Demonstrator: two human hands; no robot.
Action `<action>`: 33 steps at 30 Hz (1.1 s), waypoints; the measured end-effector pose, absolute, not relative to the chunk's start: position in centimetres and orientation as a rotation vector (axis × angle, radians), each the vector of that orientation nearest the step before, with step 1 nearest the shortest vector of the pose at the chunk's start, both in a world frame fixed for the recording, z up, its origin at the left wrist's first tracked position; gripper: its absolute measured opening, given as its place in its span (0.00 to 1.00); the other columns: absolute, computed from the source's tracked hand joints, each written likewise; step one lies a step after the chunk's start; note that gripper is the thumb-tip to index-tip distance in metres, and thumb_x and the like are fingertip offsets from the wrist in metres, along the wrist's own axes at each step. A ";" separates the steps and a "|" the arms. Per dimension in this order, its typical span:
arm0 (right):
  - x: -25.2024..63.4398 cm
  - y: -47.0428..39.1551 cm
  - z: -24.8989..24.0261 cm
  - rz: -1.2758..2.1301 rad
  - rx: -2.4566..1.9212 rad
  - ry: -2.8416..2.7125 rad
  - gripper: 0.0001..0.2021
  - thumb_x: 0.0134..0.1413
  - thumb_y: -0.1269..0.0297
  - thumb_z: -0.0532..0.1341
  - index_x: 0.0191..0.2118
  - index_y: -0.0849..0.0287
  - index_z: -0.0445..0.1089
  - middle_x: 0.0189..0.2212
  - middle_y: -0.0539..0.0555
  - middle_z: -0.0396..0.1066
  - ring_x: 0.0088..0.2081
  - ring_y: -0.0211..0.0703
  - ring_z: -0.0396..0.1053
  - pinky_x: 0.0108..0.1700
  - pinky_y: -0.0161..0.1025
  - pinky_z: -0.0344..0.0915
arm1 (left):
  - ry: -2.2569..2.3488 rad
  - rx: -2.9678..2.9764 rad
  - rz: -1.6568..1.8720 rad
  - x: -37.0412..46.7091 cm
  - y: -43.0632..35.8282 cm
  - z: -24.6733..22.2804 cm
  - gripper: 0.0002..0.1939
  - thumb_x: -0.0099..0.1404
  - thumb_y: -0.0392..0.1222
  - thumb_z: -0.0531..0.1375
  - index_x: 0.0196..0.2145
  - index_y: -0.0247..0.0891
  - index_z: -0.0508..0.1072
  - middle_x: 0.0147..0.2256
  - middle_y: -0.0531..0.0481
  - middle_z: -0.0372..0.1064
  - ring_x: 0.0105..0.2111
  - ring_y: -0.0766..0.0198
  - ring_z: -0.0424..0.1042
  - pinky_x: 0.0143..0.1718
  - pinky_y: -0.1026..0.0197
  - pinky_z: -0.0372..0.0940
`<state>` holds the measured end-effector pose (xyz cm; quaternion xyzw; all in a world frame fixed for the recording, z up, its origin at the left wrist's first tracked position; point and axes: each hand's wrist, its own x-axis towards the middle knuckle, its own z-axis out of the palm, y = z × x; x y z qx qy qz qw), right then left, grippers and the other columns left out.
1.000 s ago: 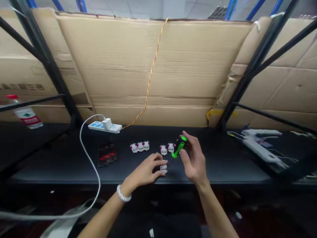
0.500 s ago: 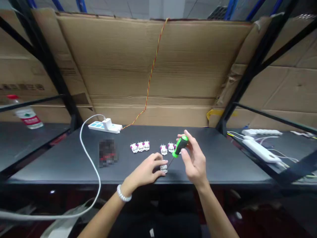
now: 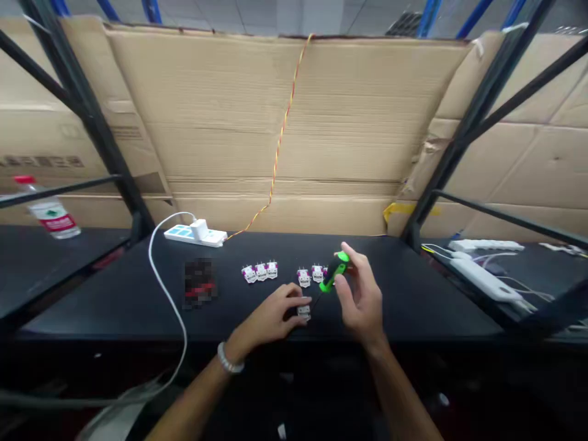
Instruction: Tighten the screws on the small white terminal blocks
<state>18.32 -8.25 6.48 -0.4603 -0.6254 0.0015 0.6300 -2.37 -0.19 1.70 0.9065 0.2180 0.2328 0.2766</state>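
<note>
Thumb and fingers of my left hand (image 3: 274,313) pinch a small white block-like part (image 3: 304,311) against the tabletop. My right hand (image 3: 362,297) grips a screwdriver (image 3: 336,269) with a green and black handle. Its thin shaft slants down to the left, and the tip is at the right side of the white part; whether it sits in a screw cannot be made out. Behind my hands stand similar white and purple parts (image 3: 304,277), partly hidden by the screwdriver and fingers. Farther left, three more white and purple parts (image 3: 260,271) form a row.
A white power strip (image 3: 214,238) with a plugged-in adapter lies at the back left, its white cable (image 3: 162,278) looping over the front edge. A blurred dark red object (image 3: 199,285) is on the left. Black metal posts (image 3: 448,153) and a cardboard wall (image 3: 220,122) enclose the table (image 3: 427,294).
Both hands stay in nearly the same place. The screwdriver handle has turned slightly in my right hand. The picture's brightness has shifted.
</note>
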 end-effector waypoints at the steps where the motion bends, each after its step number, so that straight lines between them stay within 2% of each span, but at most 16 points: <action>1: 18.4 -8.3 6.4 0.039 -1.040 -1.436 0.26 0.72 0.63 0.57 0.72 0.50 0.63 0.57 0.61 0.70 0.51 0.52 0.74 0.54 0.51 0.74 | 0.583 2.438 0.626 -2.4 -0.2 1.7 0.20 0.72 0.44 0.67 0.60 0.44 0.79 0.53 0.43 0.71 0.55 0.52 0.72 0.62 0.48 0.68; 6: 18.5 -8.4 6.4 0.078 -1.013 -1.454 0.26 0.73 0.61 0.55 0.72 0.50 0.62 0.58 0.61 0.71 0.55 0.54 0.74 0.56 0.53 0.73 | 0.586 2.425 0.627 -2.4 -0.2 1.7 0.20 0.72 0.44 0.67 0.60 0.44 0.78 0.54 0.42 0.71 0.55 0.51 0.72 0.63 0.48 0.68; 12: 18.1 -8.3 6.8 -0.168 -1.095 -1.405 0.26 0.63 0.61 0.68 0.65 0.50 0.70 0.51 0.59 0.68 0.47 0.51 0.71 0.50 0.50 0.73 | 0.597 2.434 0.608 -2.4 -0.3 2.0 0.20 0.72 0.43 0.68 0.60 0.44 0.78 0.54 0.43 0.71 0.56 0.52 0.72 0.63 0.49 0.68; 15: 18.1 -8.3 6.9 -0.122 -1.087 -1.417 0.25 0.66 0.63 0.65 0.67 0.51 0.68 0.51 0.59 0.69 0.46 0.50 0.71 0.50 0.50 0.72 | 0.587 2.429 0.613 -2.4 -0.3 1.9 0.21 0.71 0.42 0.69 0.60 0.44 0.78 0.55 0.43 0.71 0.56 0.52 0.72 0.63 0.49 0.67; 19: 18.3 -8.4 6.5 0.037 -1.024 -1.428 0.26 0.71 0.63 0.58 0.72 0.50 0.62 0.56 0.60 0.71 0.52 0.53 0.73 0.54 0.52 0.73 | 0.595 2.429 0.613 -2.4 -0.3 1.8 0.21 0.71 0.41 0.68 0.60 0.44 0.79 0.54 0.43 0.71 0.55 0.52 0.72 0.63 0.49 0.68; 22: 18.4 -8.4 6.4 0.101 -0.990 -1.424 0.25 0.74 0.64 0.54 0.72 0.50 0.61 0.58 0.61 0.72 0.56 0.54 0.74 0.58 0.54 0.72 | 0.601 2.436 0.604 -2.4 -0.3 1.9 0.21 0.71 0.42 0.68 0.60 0.43 0.79 0.54 0.43 0.71 0.55 0.51 0.72 0.63 0.48 0.67; 25: 18.4 -8.3 6.5 0.004 -1.002 -1.439 0.23 0.71 0.63 0.58 0.69 0.51 0.66 0.58 0.62 0.70 0.57 0.55 0.72 0.58 0.54 0.72 | 0.600 2.430 0.603 -2.4 -0.3 1.8 0.21 0.71 0.42 0.69 0.60 0.42 0.79 0.55 0.42 0.70 0.56 0.51 0.71 0.64 0.48 0.67; 29: 18.3 -8.2 6.7 -0.161 -1.086 -1.396 0.24 0.64 0.62 0.67 0.64 0.51 0.71 0.53 0.59 0.68 0.49 0.51 0.71 0.51 0.50 0.73 | 0.593 2.424 0.610 -2.4 -0.2 1.6 0.21 0.71 0.43 0.68 0.60 0.43 0.79 0.54 0.43 0.70 0.56 0.51 0.71 0.63 0.49 0.67; 31: 18.2 -8.2 6.7 -0.143 -1.092 -1.396 0.24 0.66 0.63 0.65 0.65 0.51 0.70 0.53 0.59 0.69 0.47 0.49 0.71 0.50 0.49 0.74 | 0.589 2.429 0.614 -2.4 -0.2 1.6 0.20 0.72 0.44 0.68 0.60 0.45 0.78 0.54 0.44 0.71 0.56 0.52 0.71 0.63 0.49 0.68; 33: 18.3 -8.3 6.6 -0.076 -1.061 -1.421 0.25 0.69 0.64 0.61 0.69 0.50 0.66 0.55 0.60 0.71 0.50 0.50 0.73 0.53 0.51 0.74 | 0.586 2.435 0.617 -2.4 -0.1 1.6 0.20 0.72 0.44 0.67 0.60 0.45 0.78 0.54 0.44 0.71 0.56 0.52 0.72 0.63 0.49 0.68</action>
